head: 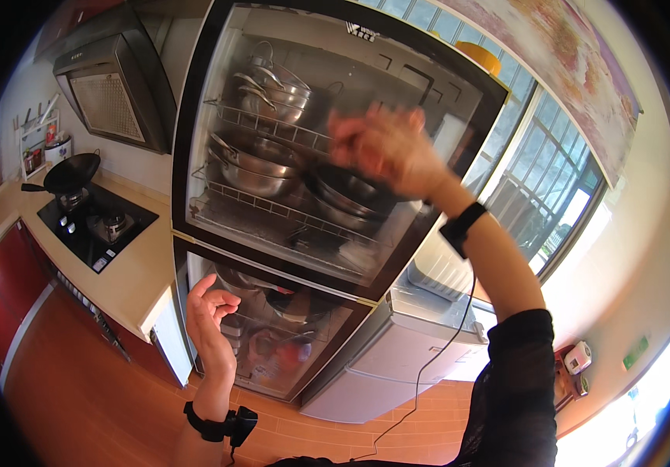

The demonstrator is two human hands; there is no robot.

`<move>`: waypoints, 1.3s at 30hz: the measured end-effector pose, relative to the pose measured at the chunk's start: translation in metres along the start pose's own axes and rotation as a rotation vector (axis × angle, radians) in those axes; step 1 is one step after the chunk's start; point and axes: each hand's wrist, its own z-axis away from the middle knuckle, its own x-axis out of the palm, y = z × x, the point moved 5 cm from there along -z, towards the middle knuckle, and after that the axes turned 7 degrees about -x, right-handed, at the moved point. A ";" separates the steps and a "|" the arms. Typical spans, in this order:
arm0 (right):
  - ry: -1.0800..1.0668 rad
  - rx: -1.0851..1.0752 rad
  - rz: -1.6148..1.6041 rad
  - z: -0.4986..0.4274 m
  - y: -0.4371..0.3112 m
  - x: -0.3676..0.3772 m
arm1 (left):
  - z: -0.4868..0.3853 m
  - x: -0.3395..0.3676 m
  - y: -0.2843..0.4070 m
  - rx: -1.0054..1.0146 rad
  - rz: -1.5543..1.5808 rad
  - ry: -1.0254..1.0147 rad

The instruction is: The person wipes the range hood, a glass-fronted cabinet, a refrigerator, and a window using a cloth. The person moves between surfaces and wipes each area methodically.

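A tall cabinet with dark-framed glass doors stands in front of me, both doors closed. My right hand is raised before the upper glass, blurred, its fingers partly curled; whether it touches the glass or holds anything cannot be told. My left hand is lifted before the lower door's left side, fingers loosely bent and apart, holding nothing. Behind the upper glass, stacked steel pots, steel pans and dark pans rest on wire racks. Bowls and other items sit behind the lower glass.
On the left, a counter bears a gas hob with a black wok, below a range hood. To the right stand a low refrigerator with a plastic basket on top and a window. A thin cable hangs nearby.
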 end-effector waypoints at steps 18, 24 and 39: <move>-0.487 -0.303 -0.267 0.066 -0.227 0.184 | 0.081 0.013 -0.026 -0.040 -0.124 0.072; -0.162 -0.231 -0.317 0.082 -0.150 0.118 | 0.082 -0.015 -0.013 -0.028 -0.090 0.181; 0.251 0.019 -0.004 0.081 0.005 -0.021 | 0.081 0.062 -0.027 -0.077 -0.104 -0.105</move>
